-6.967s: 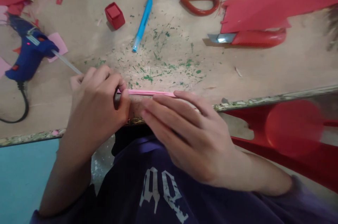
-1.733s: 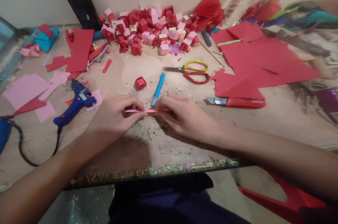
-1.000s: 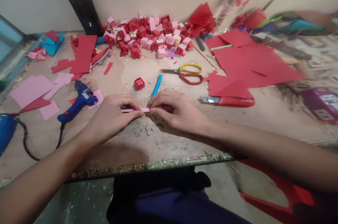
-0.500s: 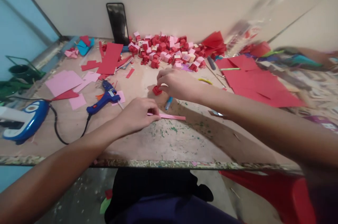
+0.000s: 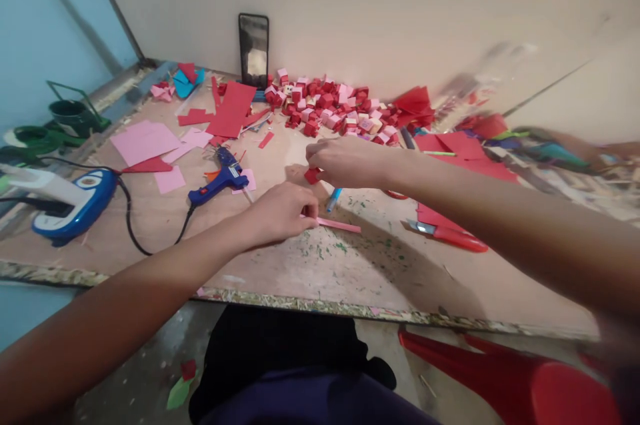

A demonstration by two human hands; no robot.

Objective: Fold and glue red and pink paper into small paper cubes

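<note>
My left hand (image 5: pixel 287 213) is closed, thumb and fingers pinching one end of a narrow pink paper strip (image 5: pixel 341 225) that lies out to the right on the table. Just above it, my right hand (image 5: pixel 336 161) holds a small red paper piece (image 5: pixel 313 175) between its fingertips, a little off the table. Part of that piece is hidden by the fingers. A blue pen-like stick (image 5: pixel 335 199) lies beneath the right hand. Behind the hands is a heap of small red and pink paper cubes (image 5: pixel 327 106).
A blue glue gun (image 5: pixel 220 178) lies left, its cord running to a blue power socket (image 5: pixel 75 208). A red-handled cutter (image 5: pixel 450 235) is at right near red paper sheets (image 5: pixel 465 148). A phone (image 5: pixel 254 51) leans on the wall. Pink sheets (image 5: pixel 145 142) lie at left.
The camera view has turned, so the table things sit further right. My right hand has lifted the red paper piece slightly. My left hand stays on the pink strip; the red-handled cutter now shows.
</note>
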